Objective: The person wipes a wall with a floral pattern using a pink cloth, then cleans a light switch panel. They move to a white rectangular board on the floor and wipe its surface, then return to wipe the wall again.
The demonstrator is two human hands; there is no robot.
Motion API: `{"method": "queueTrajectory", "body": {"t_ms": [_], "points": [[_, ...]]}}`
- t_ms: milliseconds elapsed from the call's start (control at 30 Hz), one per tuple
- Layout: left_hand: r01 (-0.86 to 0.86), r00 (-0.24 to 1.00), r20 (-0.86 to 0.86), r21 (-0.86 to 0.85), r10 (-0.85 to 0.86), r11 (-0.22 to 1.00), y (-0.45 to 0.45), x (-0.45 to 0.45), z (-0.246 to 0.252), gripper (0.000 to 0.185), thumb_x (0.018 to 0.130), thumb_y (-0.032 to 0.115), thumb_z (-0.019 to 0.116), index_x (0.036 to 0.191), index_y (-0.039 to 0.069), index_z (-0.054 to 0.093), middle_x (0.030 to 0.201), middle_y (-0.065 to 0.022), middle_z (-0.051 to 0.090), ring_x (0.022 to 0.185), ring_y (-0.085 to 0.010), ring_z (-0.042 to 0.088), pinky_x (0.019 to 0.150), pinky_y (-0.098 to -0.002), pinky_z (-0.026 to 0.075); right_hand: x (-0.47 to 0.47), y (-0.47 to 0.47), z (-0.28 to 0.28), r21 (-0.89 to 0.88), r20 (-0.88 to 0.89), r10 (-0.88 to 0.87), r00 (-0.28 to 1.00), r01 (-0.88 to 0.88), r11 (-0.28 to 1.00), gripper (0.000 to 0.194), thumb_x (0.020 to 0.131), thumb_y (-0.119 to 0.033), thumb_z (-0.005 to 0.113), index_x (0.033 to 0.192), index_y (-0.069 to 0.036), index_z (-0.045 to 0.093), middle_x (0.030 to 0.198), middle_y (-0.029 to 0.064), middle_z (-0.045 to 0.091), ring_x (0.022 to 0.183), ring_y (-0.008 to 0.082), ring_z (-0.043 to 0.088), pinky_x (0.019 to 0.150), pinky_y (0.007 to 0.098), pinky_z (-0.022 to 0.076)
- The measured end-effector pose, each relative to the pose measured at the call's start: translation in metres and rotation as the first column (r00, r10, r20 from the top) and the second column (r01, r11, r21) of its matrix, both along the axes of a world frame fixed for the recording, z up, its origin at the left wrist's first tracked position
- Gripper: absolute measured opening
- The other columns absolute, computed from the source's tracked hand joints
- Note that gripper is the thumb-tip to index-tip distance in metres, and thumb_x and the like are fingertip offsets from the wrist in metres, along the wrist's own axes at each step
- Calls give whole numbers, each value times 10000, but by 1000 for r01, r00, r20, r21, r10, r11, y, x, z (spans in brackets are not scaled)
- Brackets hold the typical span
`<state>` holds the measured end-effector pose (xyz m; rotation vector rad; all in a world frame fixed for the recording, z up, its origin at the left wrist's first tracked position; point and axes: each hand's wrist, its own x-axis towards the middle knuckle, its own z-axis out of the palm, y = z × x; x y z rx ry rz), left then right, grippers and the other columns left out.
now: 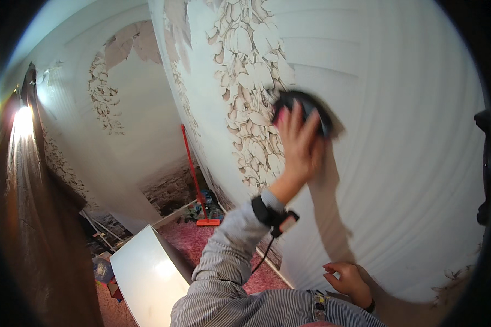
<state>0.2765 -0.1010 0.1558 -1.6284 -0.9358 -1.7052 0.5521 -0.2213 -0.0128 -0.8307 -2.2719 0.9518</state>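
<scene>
Against the mural-covered wall (384,163), my left hand (300,153) is raised with its fingers spread over a blurred, dark rounded tool (294,98) with a pink part. I cannot tell its exact kind. The tool lies over the right edge of a printed hanging-flower pattern (245,98). A black strap with a small device and a cable is around my left wrist. Low on the right, my right hand (345,280) is near the wall, fingers loosely bent and apart, holding nothing.
A white box-like piece of furniture (147,269) stands at the lower left, beside pink carpet (192,239). In the corner, a red-handled floor squeegee or broom (192,167) leans by a pile of bags (208,206). Brown curtains (37,229) hang at the left near a bright lamp (23,116).
</scene>
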Motion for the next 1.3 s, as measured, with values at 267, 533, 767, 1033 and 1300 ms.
{"method": "queueTrajectory", "body": {"t_ms": [267, 533, 767, 1033, 1300], "points": [[70, 894, -437, -92, -103, 993, -44, 26, -56, 548, 643, 173, 704, 1185, 199, 626, 1344, -198, 459, 1228, -454, 371, 1052, -632, 149, -6, 2, 3, -22, 68, 14, 998, -12, 1000, 260, 757, -156, 697, 978, -21, 674, 867, 163, 671, 785, 281, 660, 692, 348, 523], [23, 965, -263, 136, 14, 990, 12, -49, 103, 479, 753, 169, 632, 1225, 108, 579, 1415, -226, 383, 1299, -456, 311, 1086, -518, 185, -55, 12, 1, -23, 69, -81, 994, 83, 996, 274, 765, -160, 697, 1006, -32, 674, 889, 139, 678, 784, 232, 667, 659, 329, 523], [-24, 993, 117, 178, 3, 984, 77, -174, 132, 408, 892, 247, 533, 1267, 87, 534, 1418, -230, 374, 1300, -431, 312, 1089, -497, 193, -106, 18, -8, -39, 22, -162, 986, 163, 986, 291, 772, -173, 697, 1027, -38, 664, 880, 126, 675, 802, 220, 666, 667, 319, 516], [-66, 890, 455, 43, 40, 997, 104, -241, 105, 452, 925, 312, 494, 1296, 55, 513, 1398, -258, 394, 1301, -416, 342, 1097, -456, 227, -145, 19, -8, -100, 71, -226, 972, 232, 968, 292, 766, -170, 701, 1028, -42, 672, 897, 130, 683, 797, 211, 671, 634, 310, 516], [45, 999, -9, 222, -44, 974, 73, -160, 132, 456, 814, 240, 621, 1246, 113, 547, 1419, -223, 367, 1286, -445, 303, 1059, -565, 177, -167, 22, -15, 0, 27, -203, 979, 203, 979, 286, 766, -169, 696, 1026, -53, 672, 869, 117, 681, 752, 228, 663, 628, 319, 520]]}}
